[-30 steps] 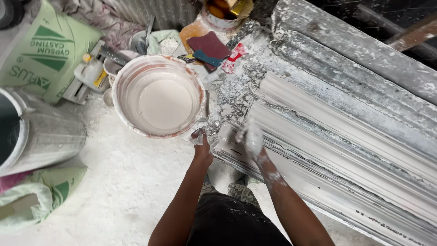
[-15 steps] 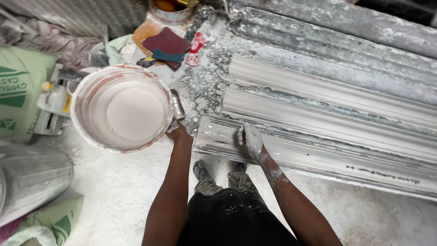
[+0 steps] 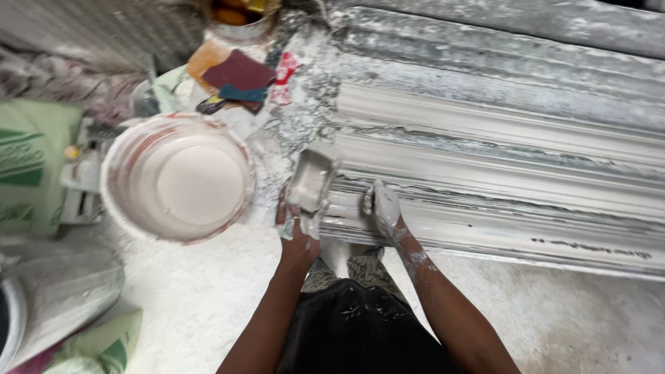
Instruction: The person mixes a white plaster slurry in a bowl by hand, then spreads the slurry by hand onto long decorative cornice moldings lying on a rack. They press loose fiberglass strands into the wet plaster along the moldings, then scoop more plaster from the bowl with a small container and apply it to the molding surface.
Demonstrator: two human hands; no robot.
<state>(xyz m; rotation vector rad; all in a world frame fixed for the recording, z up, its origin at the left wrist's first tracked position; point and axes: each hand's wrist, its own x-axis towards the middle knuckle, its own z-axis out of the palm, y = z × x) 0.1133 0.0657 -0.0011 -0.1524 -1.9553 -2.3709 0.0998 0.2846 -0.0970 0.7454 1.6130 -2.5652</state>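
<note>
Now mid-skim: left hand [image 3: 299,232] fingers shut on flat trowel [image 3: 312,183], blade pointing away from body, at moulding [image 3: 499,187] near end. Right hand [image 3: 385,208] pressed on moulding, fingers curled, holding nothing. Moulding long axis runs rightward. Bucket [image 3: 176,176] just left. Next prob needs steady even stroke.
</note>
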